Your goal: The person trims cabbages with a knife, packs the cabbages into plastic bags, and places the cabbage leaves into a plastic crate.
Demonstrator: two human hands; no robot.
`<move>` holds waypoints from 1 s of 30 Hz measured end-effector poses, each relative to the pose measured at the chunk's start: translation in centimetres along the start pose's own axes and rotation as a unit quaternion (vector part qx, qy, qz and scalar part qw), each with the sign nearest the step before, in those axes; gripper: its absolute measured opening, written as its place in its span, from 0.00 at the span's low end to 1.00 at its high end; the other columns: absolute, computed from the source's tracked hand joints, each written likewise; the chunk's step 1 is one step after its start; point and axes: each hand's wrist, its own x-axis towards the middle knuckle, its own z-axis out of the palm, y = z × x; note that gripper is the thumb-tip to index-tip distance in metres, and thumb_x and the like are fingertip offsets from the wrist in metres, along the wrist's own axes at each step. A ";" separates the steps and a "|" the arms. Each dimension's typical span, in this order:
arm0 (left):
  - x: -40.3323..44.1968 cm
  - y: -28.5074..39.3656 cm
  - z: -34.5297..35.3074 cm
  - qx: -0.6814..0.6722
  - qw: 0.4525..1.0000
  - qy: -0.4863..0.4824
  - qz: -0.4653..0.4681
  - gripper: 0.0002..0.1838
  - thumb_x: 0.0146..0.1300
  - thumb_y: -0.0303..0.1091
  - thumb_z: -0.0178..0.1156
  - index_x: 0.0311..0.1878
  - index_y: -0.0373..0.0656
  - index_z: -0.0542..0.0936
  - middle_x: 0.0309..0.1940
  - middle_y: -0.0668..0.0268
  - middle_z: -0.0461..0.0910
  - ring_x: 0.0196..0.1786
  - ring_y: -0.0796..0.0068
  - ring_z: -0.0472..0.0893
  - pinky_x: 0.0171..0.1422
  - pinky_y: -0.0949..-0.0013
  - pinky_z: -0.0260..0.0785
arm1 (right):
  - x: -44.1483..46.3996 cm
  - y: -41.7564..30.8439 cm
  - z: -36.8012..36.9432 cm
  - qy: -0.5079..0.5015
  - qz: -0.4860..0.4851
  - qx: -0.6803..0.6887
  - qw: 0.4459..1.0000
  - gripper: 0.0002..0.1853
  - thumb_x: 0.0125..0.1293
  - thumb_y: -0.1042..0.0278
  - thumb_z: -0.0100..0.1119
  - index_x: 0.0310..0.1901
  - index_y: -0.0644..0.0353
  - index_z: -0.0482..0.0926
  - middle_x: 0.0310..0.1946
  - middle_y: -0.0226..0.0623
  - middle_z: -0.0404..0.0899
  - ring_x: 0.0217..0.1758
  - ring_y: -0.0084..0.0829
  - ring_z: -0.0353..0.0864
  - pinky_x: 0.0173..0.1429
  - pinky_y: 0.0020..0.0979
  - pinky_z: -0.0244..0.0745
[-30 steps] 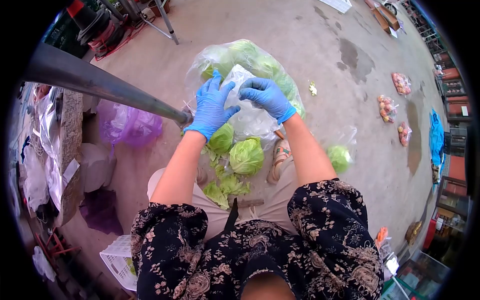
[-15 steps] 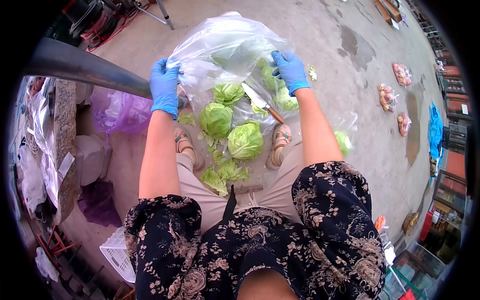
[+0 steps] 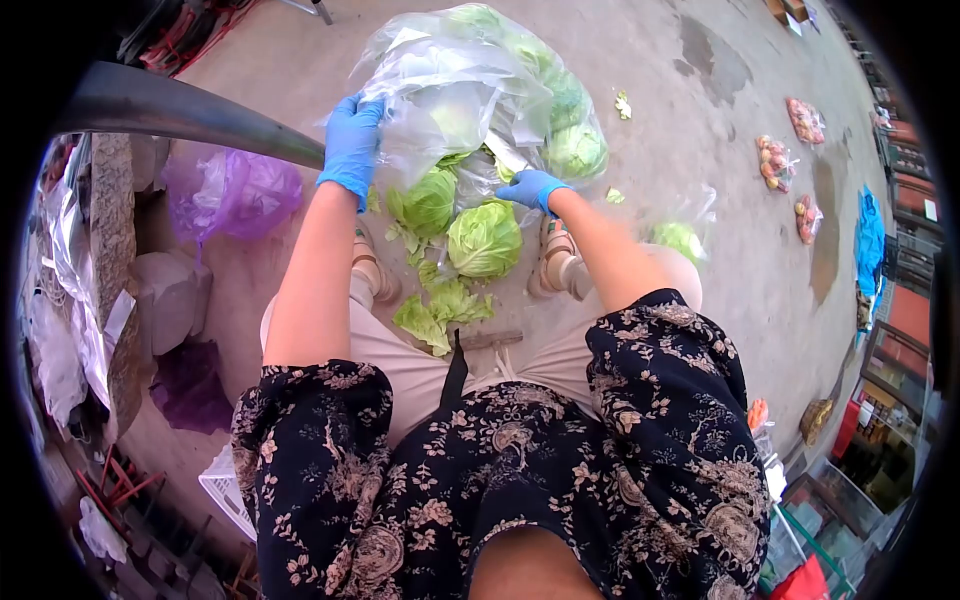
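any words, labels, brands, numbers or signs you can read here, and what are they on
No text can be read anywhere in the picture.
Clear plastic bag: no lettering can be made out.
Knife: no mark can be made out on the visible blade.
White patch at far right: too small to tell if it bears writing.

The bag (image 3: 465,85) I see remotely looks like glossy, wrinkled clear plastic; left of it, a smooth metal pole (image 3: 205,113); right, a matt concrete floor (image 3: 665,150).
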 end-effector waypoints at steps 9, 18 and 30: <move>-9.4 -19.4 4.6 0.232 0.920 -0.080 -0.307 0.23 0.58 0.46 0.46 0.45 0.37 0.76 0.37 0.49 0.79 0.41 0.55 0.79 0.48 0.60 0.67 | 2.5 8.0 14.9 0.184 0.273 0.382 0.863 0.41 0.57 0.34 0.42 0.52 0.72 0.71 0.53 0.57 0.69 0.60 0.48 0.66 0.61 0.36 0.60; -11.4 -29.3 8.0 0.069 0.869 -0.121 -0.474 0.33 0.58 0.59 0.41 0.65 0.56 0.58 0.65 0.65 0.56 0.64 0.56 0.59 0.52 0.41 0.60 | 7.5 9.6 16.1 0.094 0.277 0.483 0.825 0.40 0.59 0.37 0.41 0.54 0.73 0.68 0.57 0.53 0.67 0.61 0.44 0.66 0.62 0.33 0.58; -12.0 -25.7 11.8 -0.096 0.828 -0.037 -0.551 0.28 0.60 0.60 0.43 0.58 0.53 0.66 0.54 0.70 0.70 0.54 0.68 0.71 0.53 0.49 0.63 | 6.1 8.4 15.1 -0.028 0.208 0.780 0.589 0.31 0.61 0.42 0.47 0.57 0.58 0.68 0.55 0.38 0.71 0.56 0.33 0.71 0.59 0.31 0.64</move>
